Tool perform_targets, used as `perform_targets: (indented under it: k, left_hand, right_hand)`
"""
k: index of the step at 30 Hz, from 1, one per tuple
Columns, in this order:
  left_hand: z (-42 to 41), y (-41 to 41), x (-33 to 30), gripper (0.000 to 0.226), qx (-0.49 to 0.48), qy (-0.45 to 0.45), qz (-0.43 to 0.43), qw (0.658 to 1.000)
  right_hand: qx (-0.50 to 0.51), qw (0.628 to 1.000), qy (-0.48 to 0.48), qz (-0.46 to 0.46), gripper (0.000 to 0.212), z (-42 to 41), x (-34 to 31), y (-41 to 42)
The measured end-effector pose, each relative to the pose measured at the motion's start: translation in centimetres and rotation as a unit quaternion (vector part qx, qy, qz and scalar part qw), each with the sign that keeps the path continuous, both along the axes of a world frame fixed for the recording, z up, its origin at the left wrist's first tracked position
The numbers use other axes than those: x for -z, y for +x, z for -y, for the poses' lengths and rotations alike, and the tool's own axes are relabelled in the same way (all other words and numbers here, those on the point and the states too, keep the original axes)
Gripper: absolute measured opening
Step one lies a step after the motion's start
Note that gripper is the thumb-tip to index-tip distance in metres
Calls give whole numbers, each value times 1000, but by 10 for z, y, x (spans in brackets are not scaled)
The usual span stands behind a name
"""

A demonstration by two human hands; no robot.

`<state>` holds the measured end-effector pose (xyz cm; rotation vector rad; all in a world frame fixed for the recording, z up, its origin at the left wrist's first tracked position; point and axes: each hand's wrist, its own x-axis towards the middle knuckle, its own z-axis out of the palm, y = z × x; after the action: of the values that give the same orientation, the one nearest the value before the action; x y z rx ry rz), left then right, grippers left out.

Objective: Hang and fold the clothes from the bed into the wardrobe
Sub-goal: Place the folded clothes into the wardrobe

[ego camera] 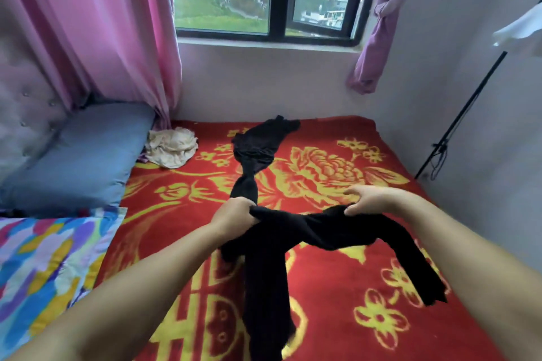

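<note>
Pillow (pixel 79 152) at 9 o'clock, cream garment (pixel 171 148) bunched beside it. Left hand (pixel 234 212) and right hand (pixel 368 199) both grip a black garment (pixel 275 258) held over the red blanket (pixel 337 287), its ends dangling. Another black garment (pixel 258 143) lies at 12, short of the wall-side edge, bare blanket off toward 3

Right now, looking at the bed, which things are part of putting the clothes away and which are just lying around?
Part of the job:
- black garment, held by the left hand and right hand
- second black garment lying on the red blanket
- crumpled cream garment

Just lying about:
- blue pillow
- multicoloured sheet
- pink curtain
- black stand
</note>
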<state>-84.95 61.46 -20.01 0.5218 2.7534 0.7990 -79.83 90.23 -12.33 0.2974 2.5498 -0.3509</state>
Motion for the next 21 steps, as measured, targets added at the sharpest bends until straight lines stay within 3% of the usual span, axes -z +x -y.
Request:
perform_targets:
  k: [2,3,6,9,13,15,18,21]
  left_hand:
    - [-28,8,-32,30,57,15,-30,998]
    - [-42,11,-47,27,77,36,-33,996]
    - [-63,11,-87,20,81,151,5,985]
    - [-54,-1,-115,10,68,251,89,961]
    - [-48,-5,-124,38,101,266,115,952]
    - [-47,-3,-110,27,99,277,123,948]
    - [-41,0,-89,10,18,264,134,955]
    - [-45,0,-97,19,-11,321,121,939]
  right_hand:
    - [-37,990,-131,23,84,32,2,7]
    - [-54,974,-218,25,82,50,2,9]
    - [-11,928,-355,-116,40,77,0,4]
    - [48,902,-390,-180,23,64,-32,-3]
    - [6,883,-402,-242,18,60,-76,-5]
    - [31,849,-434,-299,15,60,-90,-8]
    - [100,793,-497,-337,18,48,-106,-11]
    - [78,820,-449,-346,18,34,-108,-11]
